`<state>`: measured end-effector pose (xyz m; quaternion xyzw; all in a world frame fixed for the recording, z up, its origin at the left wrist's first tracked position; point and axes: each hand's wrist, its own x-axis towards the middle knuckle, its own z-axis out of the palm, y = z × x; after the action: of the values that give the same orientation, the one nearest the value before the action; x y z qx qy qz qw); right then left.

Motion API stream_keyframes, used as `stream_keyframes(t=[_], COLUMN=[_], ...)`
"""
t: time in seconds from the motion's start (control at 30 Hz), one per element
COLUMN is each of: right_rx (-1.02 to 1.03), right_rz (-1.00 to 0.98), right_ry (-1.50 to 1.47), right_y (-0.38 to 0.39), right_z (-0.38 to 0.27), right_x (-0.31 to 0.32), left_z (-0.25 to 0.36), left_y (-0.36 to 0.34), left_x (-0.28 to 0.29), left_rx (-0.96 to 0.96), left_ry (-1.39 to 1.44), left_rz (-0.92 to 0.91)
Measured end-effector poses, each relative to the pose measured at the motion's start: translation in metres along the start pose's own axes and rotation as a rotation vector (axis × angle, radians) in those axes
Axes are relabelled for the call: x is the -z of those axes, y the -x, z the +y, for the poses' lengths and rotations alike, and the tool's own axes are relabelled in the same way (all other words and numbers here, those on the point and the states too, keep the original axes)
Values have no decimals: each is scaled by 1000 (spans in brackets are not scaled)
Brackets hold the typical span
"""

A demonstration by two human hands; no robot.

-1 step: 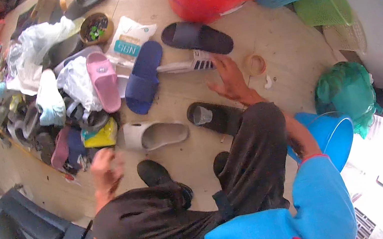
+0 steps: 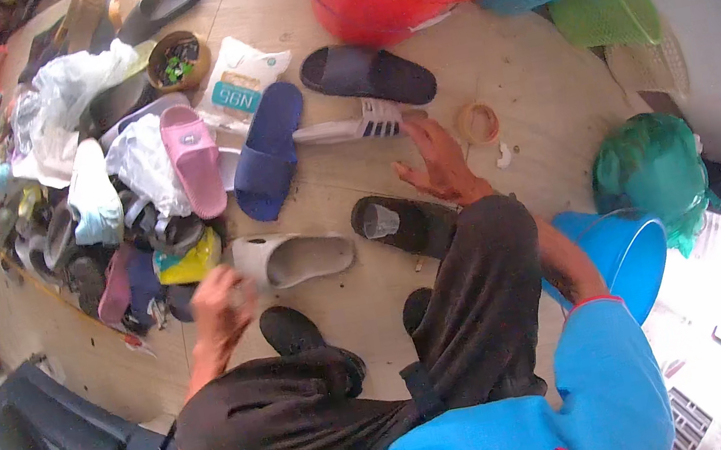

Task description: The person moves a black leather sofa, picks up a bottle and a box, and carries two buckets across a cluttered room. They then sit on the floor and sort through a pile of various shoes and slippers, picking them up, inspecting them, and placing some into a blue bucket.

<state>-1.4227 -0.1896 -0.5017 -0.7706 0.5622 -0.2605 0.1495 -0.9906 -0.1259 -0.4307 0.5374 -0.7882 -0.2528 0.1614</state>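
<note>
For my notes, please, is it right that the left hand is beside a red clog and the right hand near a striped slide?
The colour is wrong: the head view shows a pale grey clog beside the left hand and the right hand near a striped slide.

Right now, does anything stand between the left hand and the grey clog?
Nothing visible does: the clog lies ahead and right of the left hand. The yellow packet, left of the clog, is off that path. Blur hides whether hand and clog touch.

The left hand [image 2: 225,303] hovers near a grey clog [image 2: 297,258], the right [image 2: 443,167] likewise.
</note>
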Motion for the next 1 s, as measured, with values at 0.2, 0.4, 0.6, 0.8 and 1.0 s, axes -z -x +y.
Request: stream_keyframes(t=[0.2,0.4,0.6,0.8,1.0], right_rx=[-343,-465,-80,45,-16], right_rz=[-217,-454,-463,-315,-260], right_ry=[97,13,-35,116,126], right_y=[134,125,87,58,47], right_z=[-5,7,1,-19,1], right_x=[-11,-21,-39,-25,7], left_z=[41,34,76,63,32], left_y=[-82,-67,-85,-86,-76], left_x=[-114,-141,-145,-147,-140], left_rx=[-451,-420,-593,-484,-186], left_ry=[117,88,27,79,436], left_rz=[-301,-358,-357,-322,105])
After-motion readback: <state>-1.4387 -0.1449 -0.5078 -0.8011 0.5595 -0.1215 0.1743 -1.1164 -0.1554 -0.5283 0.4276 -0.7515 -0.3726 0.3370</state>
